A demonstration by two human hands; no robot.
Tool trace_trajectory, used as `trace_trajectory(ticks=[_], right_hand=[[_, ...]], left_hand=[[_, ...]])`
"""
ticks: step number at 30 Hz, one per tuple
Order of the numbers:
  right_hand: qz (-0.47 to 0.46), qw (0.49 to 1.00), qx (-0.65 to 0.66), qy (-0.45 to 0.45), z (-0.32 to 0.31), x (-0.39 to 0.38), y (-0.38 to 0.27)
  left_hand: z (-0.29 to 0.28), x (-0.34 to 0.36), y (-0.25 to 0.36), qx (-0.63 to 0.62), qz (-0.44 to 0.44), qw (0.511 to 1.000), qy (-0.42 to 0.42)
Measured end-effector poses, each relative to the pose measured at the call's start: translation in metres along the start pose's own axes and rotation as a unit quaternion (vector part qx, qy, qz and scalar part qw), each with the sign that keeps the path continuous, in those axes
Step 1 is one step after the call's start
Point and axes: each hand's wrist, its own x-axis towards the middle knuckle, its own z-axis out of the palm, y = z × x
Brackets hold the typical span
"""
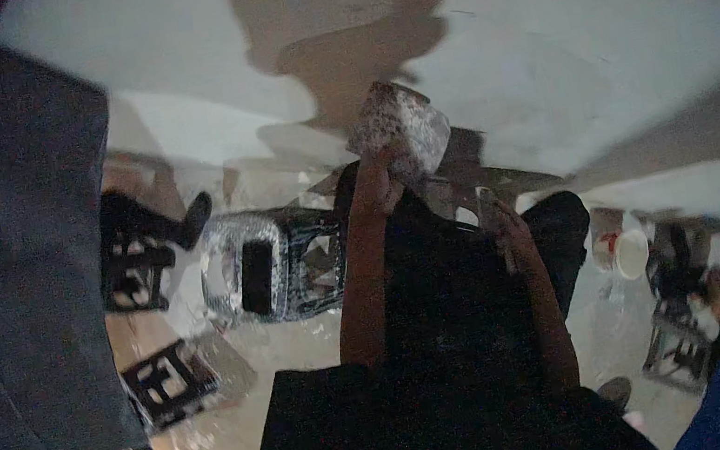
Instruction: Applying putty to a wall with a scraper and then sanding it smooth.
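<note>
while the left hand [386, 176] has its fingers around a white-smeared plate [411, 127] before the pale wall [556, 34], likely by the near edge to spare the coated face, the right hand's [503, 221] grip i cannot tell.
</note>
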Motion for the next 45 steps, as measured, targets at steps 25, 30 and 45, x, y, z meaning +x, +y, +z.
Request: trace_trajectory(ticks=[25,30,45], right_hand=[[-0.01,0.948,-0.316,-0.021,0.011,0.016,0.1],[0.033,0.954,0.047,0.294,0.007,-0.075,-0.066],[-0.121,0.759,-0.581,0.266,-0.015,-0.06,-0.146]], left_hand=[[0.198,0.002,-0.096,0.067,-0.31,0.946,-0.062],[0.169,-0.002,-0.105,0.24,0.029,0.949,-0.203],[0.132,0.009,-0.126,0.278,-0.025,0.922,-0.27]])
